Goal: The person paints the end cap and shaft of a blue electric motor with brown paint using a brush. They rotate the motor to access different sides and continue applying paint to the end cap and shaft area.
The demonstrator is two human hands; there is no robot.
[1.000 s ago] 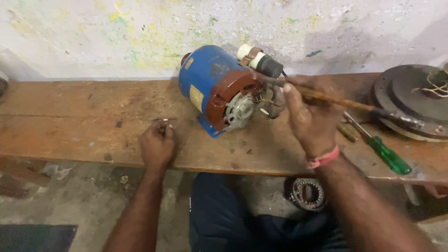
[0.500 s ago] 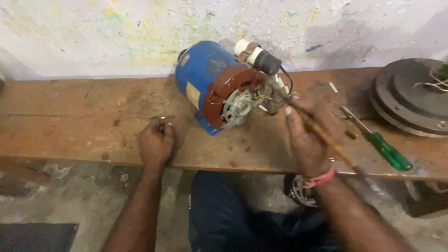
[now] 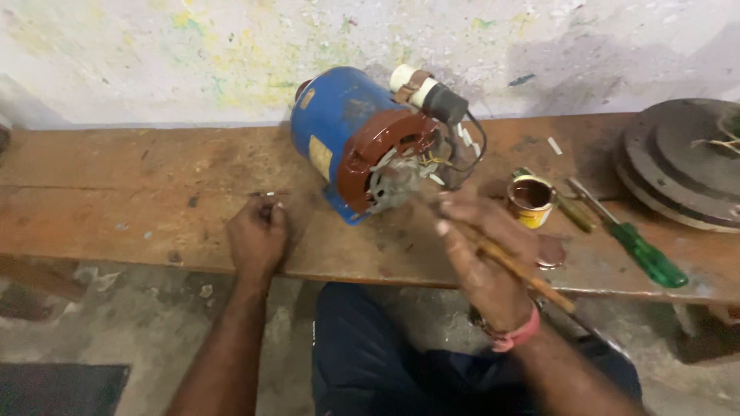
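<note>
Blue motor (image 3: 347, 131); brown open end, loose wires

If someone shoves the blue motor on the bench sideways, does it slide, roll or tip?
The blue cylindrical electric motor with a brown end cover looks like a metal housing, so probably heavy for its size. It lies on its round side on the wooden bench, so it may rock or roll. Its loose wires could snag.

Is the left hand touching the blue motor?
Apart. The head view shows the left hand resting on the wooden bench, bare wood between it and the blue motor.
</note>
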